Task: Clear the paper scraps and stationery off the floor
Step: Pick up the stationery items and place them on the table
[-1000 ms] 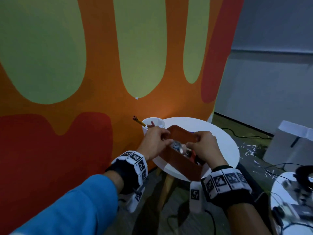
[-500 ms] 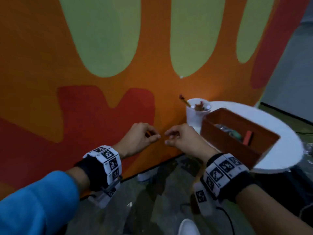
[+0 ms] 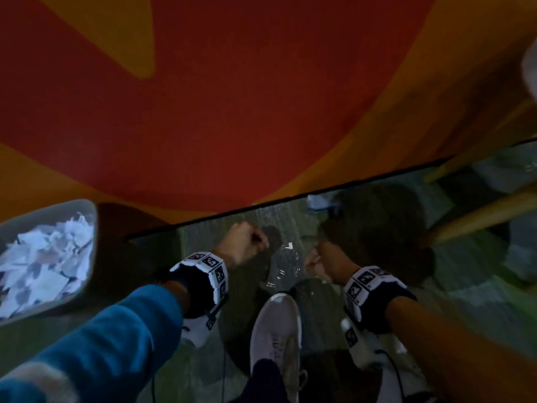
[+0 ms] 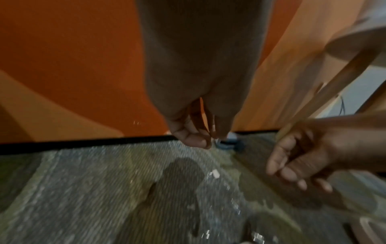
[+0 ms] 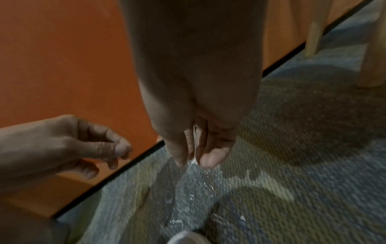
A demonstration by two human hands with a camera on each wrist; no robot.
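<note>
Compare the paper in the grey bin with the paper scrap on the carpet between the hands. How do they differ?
The paper in the grey bin is a heap of many torn pieces; the paper scrap on the carpet is one tiny piece. The heap is already collected; the scrap lies loose near the wall. Both are white.

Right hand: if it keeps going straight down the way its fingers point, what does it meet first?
The right hand points down at the carpet. First in line looks like a small white scrap just past its fingertips, then the carpet itself; blur leaves the gap unclear.
</note>
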